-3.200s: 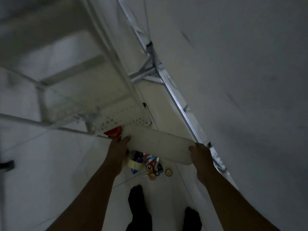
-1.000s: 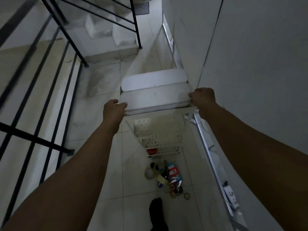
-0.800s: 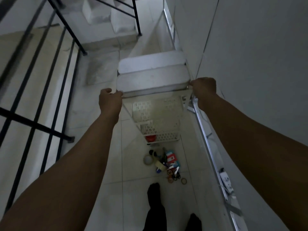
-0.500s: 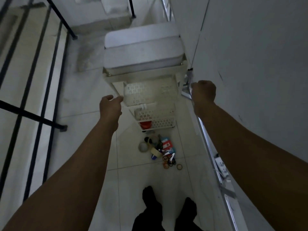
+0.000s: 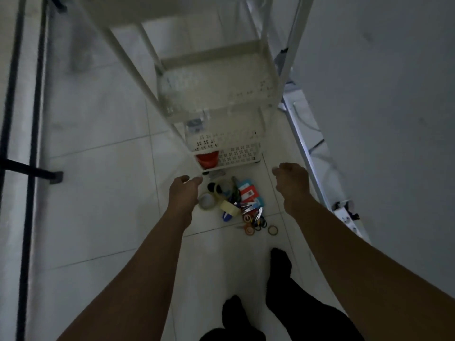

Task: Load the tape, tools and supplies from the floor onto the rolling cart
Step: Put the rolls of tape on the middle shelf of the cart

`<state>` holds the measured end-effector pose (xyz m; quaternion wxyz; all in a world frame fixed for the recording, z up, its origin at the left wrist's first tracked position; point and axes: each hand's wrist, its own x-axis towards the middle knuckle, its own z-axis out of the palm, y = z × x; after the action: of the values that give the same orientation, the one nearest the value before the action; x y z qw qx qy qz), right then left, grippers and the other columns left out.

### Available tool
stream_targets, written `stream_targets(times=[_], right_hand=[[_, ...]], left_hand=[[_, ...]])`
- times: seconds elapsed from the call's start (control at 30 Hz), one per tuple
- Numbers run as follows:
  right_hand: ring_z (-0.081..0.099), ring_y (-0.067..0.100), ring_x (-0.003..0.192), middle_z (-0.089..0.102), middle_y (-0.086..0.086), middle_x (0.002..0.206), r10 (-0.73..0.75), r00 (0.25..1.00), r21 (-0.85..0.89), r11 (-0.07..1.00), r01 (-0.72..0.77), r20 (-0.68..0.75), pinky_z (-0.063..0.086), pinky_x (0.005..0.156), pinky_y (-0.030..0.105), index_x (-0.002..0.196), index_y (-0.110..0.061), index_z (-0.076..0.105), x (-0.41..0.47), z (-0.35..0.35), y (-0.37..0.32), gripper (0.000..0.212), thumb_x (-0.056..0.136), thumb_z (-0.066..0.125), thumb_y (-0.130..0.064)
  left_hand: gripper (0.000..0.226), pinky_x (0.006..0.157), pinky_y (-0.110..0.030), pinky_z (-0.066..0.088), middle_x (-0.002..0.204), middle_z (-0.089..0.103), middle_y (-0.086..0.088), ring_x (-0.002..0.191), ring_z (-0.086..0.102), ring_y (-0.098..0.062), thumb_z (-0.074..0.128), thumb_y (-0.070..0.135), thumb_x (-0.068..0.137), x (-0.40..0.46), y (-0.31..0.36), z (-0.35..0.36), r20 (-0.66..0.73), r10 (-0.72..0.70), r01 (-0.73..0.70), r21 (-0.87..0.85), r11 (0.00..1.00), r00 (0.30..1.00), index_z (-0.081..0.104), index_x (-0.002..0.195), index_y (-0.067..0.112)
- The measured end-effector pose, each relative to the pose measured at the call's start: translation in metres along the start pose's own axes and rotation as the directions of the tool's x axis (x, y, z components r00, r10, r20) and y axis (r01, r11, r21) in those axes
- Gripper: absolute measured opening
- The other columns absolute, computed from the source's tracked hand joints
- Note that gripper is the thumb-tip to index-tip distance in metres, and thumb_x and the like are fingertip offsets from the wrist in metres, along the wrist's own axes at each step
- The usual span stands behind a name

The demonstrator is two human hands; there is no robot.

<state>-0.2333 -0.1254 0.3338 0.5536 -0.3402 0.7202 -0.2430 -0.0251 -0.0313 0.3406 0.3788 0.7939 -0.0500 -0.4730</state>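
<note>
White tiled floor (image 5: 103,168) fills the dim view; the rolling cart (image 5: 221,89), pale with perforated shelves, stands at twelve o'clock, a red object (image 5: 208,159) on its lowest shelf; just below it, toward the centre, a heap of supplies (image 5: 236,203) lies on the tiles: tape rolls (image 5: 216,200), scissors (image 5: 258,217), a red card (image 5: 248,193) and small rings (image 5: 272,230); the left hand (image 5: 183,193) hangs over the heap's nine o'clock edge, fingers loosely curled, holding nothing; the right hand (image 5: 291,180) hovers at the heap's three o'clock side, fingers loosely curled, empty; dark-socked feet (image 5: 280,264) stand at six o'clock; a black railing (image 5: 29,143) runs at nine o'clock.
</note>
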Motion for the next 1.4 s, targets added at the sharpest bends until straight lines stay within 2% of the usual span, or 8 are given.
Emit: stream_targets(times=[0.13,0.3,0.5,0.67,0.8,0.97,1.13,1.4], right_hand=[[0.055,0.013,0.067,0.062,0.011,0.099,0.031,0.999,-0.044,0.999,-0.03,0.027,0.048,0.056,0.026,0.119,-0.01,0.058,0.047,0.033,0.065,0.033,0.087,0.062,-0.012],[0.063,0.03,0.103,0.063,0.015,0.119,0.028,0.999,-0.113,0.993,-0.025,0.025,0.055,0.09,0.045,0.118,-0.009,0.06,0.103,0.076,0.133,0.034,0.083,0.061,-0.009],[0.063,0.029,0.1,0.066,0.017,0.112,-0.042,0.996,-0.226,0.972,0.059,0.077,0.054,0.089,0.04,0.11,-0.003,0.063,0.169,0.122,0.199,0.029,0.082,0.064,-0.006],[0.059,0.025,0.082,0.061,0.009,0.08,-0.009,0.963,-0.356,0.928,0.109,0.269,0.051,0.075,0.036,0.076,-0.004,0.057,0.198,0.158,0.252,0.015,0.077,0.072,-0.009],[0.056,0.016,0.089,0.062,0.006,0.096,0.062,0.905,-0.467,0.87,0.158,0.422,0.047,0.075,0.028,0.104,-0.004,0.064,0.211,0.177,0.28,0.032,0.078,0.075,-0.02],[0.065,0.025,0.09,0.069,0.016,0.104,0.043,0.886,-0.547,0.8,0.246,0.461,0.05,0.072,0.032,0.104,0.003,0.067,0.22,0.183,0.293,0.04,0.077,0.076,-0.025],[0.064,0.022,0.099,0.068,0.013,0.112,0.044,0.848,-0.579,0.75,0.321,0.528,0.05,0.071,0.027,0.109,-0.002,0.067,0.222,0.176,0.291,0.038,0.08,0.073,-0.026],[0.059,0.024,0.105,0.062,0.013,0.123,0.055,0.85,-0.604,0.728,0.325,0.524,0.05,0.076,0.026,0.119,-0.003,0.063,0.218,0.149,0.268,0.039,0.085,0.068,-0.02]], left_hand=[[0.065,0.094,-0.039,0.051,0.135,0.052,-0.015,0.109,0.056,-0.024,0.066,0.029,0.088,0.059,-0.057,0.022,-0.007,-0.027,0.027,-0.016,1.0,1.0,0.039,0.143,0.007],[0.061,0.082,-0.036,0.049,0.132,0.052,-0.019,0.102,0.054,-0.024,0.065,0.023,0.09,0.128,-0.121,0.051,-0.014,-0.06,0.06,-0.029,0.998,0.998,0.038,0.142,0.006],[0.057,0.096,-0.045,0.049,0.129,0.051,-0.018,0.113,0.053,-0.031,0.067,0.019,0.088,0.214,-0.185,0.084,-0.056,-0.046,0.047,0.005,0.999,0.997,0.044,0.138,0.003],[0.019,0.056,-0.025,0.043,0.07,0.054,-0.003,0.068,0.053,-0.017,0.067,0.018,0.087,0.271,-0.228,0.108,-0.084,0.012,-0.008,0.05,0.999,0.996,0.058,0.072,0.009],[0.019,0.049,-0.021,0.038,0.075,0.056,-0.001,0.063,0.049,-0.008,0.07,0.023,0.086,0.298,-0.255,0.127,-0.097,0.038,-0.029,0.093,0.995,0.995,0.058,0.077,0.012],[0.035,0.071,-0.031,0.053,0.073,0.061,-0.004,0.068,0.059,-0.019,0.071,0.043,0.078,0.321,-0.271,0.144,-0.166,0.037,0.007,0.254,0.967,0.986,0.056,0.067,0.014],[0.037,0.106,-0.049,0.036,0.117,0.063,-0.009,0.113,0.056,-0.03,0.06,0.04,0.087,0.321,-0.27,0.15,-0.233,-0.015,0.114,0.419,0.901,0.972,0.064,0.105,0.008],[0.041,0.057,-0.028,0.046,0.075,0.068,-0.012,0.068,0.065,-0.026,0.063,0.045,0.083,0.31,-0.257,0.131,-0.314,0.119,0.01,0.381,0.925,0.942,0.067,0.071,0.005]])
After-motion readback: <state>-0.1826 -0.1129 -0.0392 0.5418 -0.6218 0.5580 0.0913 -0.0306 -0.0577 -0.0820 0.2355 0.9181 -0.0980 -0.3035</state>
